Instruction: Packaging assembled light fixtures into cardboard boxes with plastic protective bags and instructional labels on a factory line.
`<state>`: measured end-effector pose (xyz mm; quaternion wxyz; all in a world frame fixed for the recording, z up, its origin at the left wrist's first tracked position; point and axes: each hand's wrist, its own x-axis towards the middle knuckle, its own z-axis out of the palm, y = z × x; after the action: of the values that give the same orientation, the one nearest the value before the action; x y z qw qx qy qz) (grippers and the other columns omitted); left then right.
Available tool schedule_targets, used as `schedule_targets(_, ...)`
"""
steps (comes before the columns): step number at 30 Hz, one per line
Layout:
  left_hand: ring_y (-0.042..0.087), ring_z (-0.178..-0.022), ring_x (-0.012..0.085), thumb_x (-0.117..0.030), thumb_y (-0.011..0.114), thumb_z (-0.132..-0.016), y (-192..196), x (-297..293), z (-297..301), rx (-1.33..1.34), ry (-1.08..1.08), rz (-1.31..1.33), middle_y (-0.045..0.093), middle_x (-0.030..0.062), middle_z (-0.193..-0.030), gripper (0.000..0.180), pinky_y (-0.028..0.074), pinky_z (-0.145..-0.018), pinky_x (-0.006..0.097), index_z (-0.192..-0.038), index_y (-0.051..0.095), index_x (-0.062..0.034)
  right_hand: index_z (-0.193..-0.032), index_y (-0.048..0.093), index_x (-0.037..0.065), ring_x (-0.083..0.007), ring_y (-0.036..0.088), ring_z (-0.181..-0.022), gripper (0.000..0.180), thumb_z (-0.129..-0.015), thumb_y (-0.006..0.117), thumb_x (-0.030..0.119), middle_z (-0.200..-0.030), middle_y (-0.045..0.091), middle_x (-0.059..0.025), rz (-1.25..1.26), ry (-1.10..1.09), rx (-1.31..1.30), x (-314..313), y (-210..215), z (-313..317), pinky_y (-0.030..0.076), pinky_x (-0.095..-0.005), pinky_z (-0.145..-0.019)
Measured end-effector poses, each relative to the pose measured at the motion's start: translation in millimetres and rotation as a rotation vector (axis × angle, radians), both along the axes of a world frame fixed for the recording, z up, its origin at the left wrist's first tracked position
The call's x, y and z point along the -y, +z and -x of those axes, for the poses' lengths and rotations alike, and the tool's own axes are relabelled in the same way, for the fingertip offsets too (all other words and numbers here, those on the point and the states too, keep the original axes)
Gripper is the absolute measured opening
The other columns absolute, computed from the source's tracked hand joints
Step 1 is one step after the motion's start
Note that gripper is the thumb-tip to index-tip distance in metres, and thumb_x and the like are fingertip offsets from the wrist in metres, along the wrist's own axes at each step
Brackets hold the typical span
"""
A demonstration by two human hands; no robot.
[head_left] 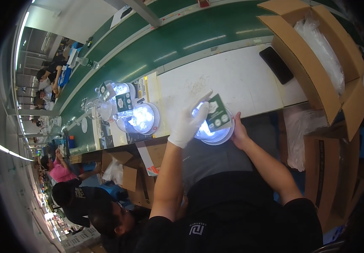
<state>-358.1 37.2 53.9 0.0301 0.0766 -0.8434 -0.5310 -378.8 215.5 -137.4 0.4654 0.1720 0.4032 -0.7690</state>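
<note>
Over my lap, at the table's near edge, I hold a glowing clear lamp (205, 133) with a round, pale base. A green printed card (219, 113) sits across its top and hides part of it. My left hand (187, 125), in a white glove, grips the lamp's left side beside the card, its fingers pointing up. The bare right hand (239, 134) clasps the rim of the base from the right. To the left, another lit lamp (142, 119) stands on the table, a green card (124, 102) on it. More clear lamps (125, 89) are grouped behind it.
A black phone-like slab (276, 65) lies on the white tabletop (232, 80) near an open carton (304, 63) holding clear plastic bags. Behind runs a green conveyor belt (207, 36). Cartons (135, 179) and a co-worker (108, 217) are at the lower left.
</note>
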Motion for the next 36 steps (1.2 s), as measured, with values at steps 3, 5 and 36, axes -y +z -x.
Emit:
schedule_targets(3, 0.067, -0.108, 0.0229, -0.019, 0.065, -0.095, -7, -4, 2, -0.179, -0.035, 0.151, 0.072, 0.0141, -0.114, 0.035, 0.048, -0.099, 0.034, -0.127, 0.067, -0.0034, -0.154, 0.035, 0.012, -0.0252, 0.051, -0.135, 0.095, -0.093, 0.01, 0.081, -0.15, 0.049, -0.0106, 0.18, 0.015, -0.003, 3, 6, 2, 0.047, -0.0443, -0.106)
schedule_targets(5, 0.068, -0.108, 0.0268, -0.019, 0.068, -0.093, -4, -6, 11, -0.194, -0.013, 0.194, 0.072, 0.0143, -0.112, 0.036, 0.049, -0.097, 0.035, -0.125, 0.067, -0.0043, -0.155, 0.031, 0.011, -0.0271, 0.047, -0.139, 0.096, -0.092, 0.014, 0.082, -0.153, 0.045, -0.0115, 0.312, 0.008, 0.007, 3, 8, -1, 0.044, -0.0456, -0.11)
schedule_targets(36, 0.057, -0.119, 0.0322, -0.019, 0.059, -0.082, -77, -54, -2, -0.365, -0.236, 1.492, 0.064, 0.013, -0.119, 0.031, 0.041, -0.107, 0.043, -0.107, 0.068, -0.0038, -0.146, 0.045, 0.009, -0.0247, 0.051, -0.133, 0.055, -0.105, 0.039, 0.047, -0.144, 0.054, -0.0085, 0.236, 0.013, 0.097, 2, -35, -7, 0.036, -0.0429, -0.116)
